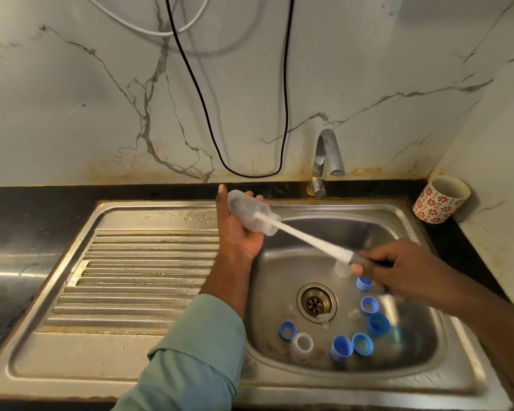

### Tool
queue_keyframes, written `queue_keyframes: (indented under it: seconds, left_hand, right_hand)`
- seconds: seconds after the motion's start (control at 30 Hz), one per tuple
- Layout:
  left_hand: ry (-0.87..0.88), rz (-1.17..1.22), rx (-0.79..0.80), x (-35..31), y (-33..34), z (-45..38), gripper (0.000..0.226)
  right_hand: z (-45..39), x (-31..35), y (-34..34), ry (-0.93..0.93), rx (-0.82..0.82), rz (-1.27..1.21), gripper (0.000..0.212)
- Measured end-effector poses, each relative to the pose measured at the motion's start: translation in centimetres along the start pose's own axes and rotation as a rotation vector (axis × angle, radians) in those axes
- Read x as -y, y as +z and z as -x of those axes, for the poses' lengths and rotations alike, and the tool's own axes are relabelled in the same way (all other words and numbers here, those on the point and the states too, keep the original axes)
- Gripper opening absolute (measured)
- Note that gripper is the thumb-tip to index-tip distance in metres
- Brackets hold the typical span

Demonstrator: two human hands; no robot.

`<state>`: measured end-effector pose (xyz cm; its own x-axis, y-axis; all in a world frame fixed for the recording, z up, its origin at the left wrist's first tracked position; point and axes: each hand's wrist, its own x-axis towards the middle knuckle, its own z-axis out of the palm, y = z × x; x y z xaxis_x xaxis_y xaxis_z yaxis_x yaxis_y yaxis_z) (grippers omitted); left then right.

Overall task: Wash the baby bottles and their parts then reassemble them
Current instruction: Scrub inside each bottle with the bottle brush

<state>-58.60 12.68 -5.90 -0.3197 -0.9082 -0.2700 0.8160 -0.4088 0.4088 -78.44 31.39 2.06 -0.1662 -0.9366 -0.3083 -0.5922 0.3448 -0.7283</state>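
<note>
A marble-look wall with hanging cables backs a dark counter [27, 209] set with a steel sink [413, 221], its ribbed drainboard [131, 277] on the left and a tap [327, 155] at the back; no water can be seen running from it. A patterned cup [441, 200] lies tilted in the right corner of the counter.

In the head view, the left hand [241, 229] holds a clear baby bottle [251, 210] above the near edge of the basin, fingers wrapped under and around its body, the mouth tipped toward the right. That tilt probably lines the opening up with the bottle brush [306, 237], whose white shaft runs into the neck. The right hand [395, 269] is closed around the brush handle at its far end, likely so the whole length can work inside the bottle.

Down in the basin, around the drain [317, 302], lie several blue caps and rings [379, 324] and a clear cap [302, 345], seemingly waiting for washing where drips and suds stay contained. Another clear piece [343, 269] sits just under the brush handle.

The brush head is only a pale shape through the plastic, so how deep it reaches is unclear. Small clear parts near the drain are too faint to identify, and the right hand is blurred, hiding some blue pieces behind it.
</note>
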Motion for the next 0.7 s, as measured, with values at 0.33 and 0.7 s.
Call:
queue_keyframes:
  seconds: [0.33, 0.7]
  left_hand:
    - [-0.029, -0.058, 0.059, -0.9, 0.4, -0.2, 0.086]
    - [-0.053, -0.013, 0.043, -0.1, -0.2, -1.3, 0.104]
  right_hand:
    - [1.1, 0.6, 0.7, 0.163, 0.282, -0.391, 0.036]
    - [0.5, -0.6, 2.6, 0.155, 0.090, -0.272, 0.022]
